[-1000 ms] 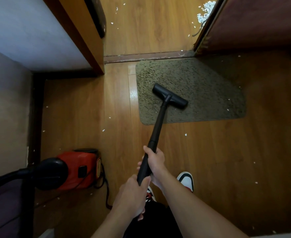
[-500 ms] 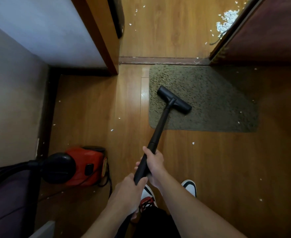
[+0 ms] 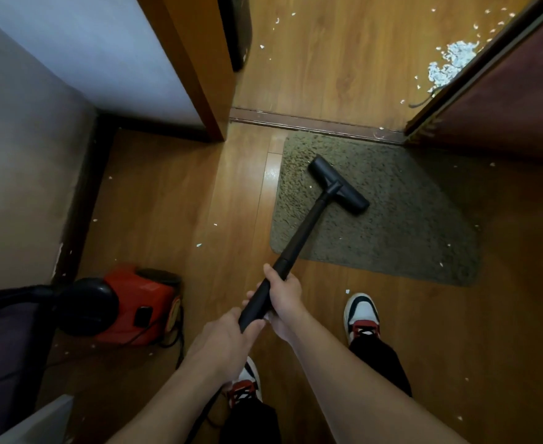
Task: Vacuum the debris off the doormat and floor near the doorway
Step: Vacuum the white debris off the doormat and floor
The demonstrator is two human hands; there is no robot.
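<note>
left hand [image 3: 228, 338] and right hand [image 3: 285, 296] curled round the wand [image 3: 302, 232], i fear the nozzle [image 3: 339, 185] snagging and bunching the doormat [image 3: 398, 238].

From my remote seat, the floor [image 3: 167, 193] reads as smooth wood-look planks with a soft sheen. One plank beside the doormat [image 3: 407, 225] catches a glare. The doormat itself is a coarse, shaggy olive pile, fully matt. The vacuum wand [image 3: 302, 232] and nozzle [image 3: 337, 184] look like matt black plastic, and the vacuum body [image 3: 135, 296] like glossy red plastic. The debris [image 3: 452, 59] looks like white paper shreds. The door frame [image 3: 199, 59] is smooth varnished wood, and the wall [image 3: 23, 155] is matt paint.
</note>
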